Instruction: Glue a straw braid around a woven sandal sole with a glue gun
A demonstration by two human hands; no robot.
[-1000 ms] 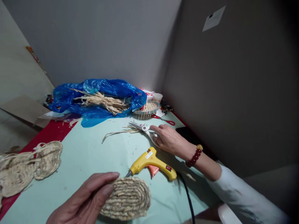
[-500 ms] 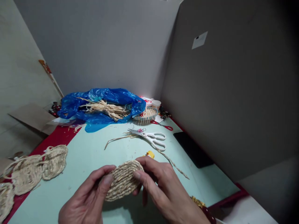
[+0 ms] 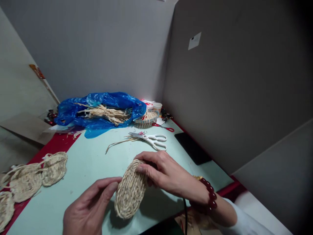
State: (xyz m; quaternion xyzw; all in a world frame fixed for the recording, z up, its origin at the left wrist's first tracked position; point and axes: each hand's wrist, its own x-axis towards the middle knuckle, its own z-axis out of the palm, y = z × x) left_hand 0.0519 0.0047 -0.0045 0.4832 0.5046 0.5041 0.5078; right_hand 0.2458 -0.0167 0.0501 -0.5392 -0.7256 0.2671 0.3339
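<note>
An oval woven straw piece (image 3: 130,192), shaped like a small sole, is held tilted above the pale green table top. My right hand (image 3: 162,171) grips its upper right end, thumb on the near face and the other fingers behind. At its left edge, the thumb and forefinger of my left hand (image 3: 91,204) pinch close together on the rim; what lies right between those fingertips is hard to see. Beyond the hands lie white-handled scissors (image 3: 154,140) and thin straw strands (image 3: 119,142).
Several woven straw pieces (image 3: 26,184) lie along the left edge. At the back are a blue plastic bag (image 3: 112,98) with a straw bundle (image 3: 105,113), a basket (image 3: 146,121), a paper cup (image 3: 157,107) and red-handled scissors (image 3: 168,128). A black tablet-like slab (image 3: 192,148) rests at right.
The woven piece has turned from lying slantwise to standing more upright, its lower end toward me. My right hand has moved up over its top end. The camera view has shifted slightly right.
</note>
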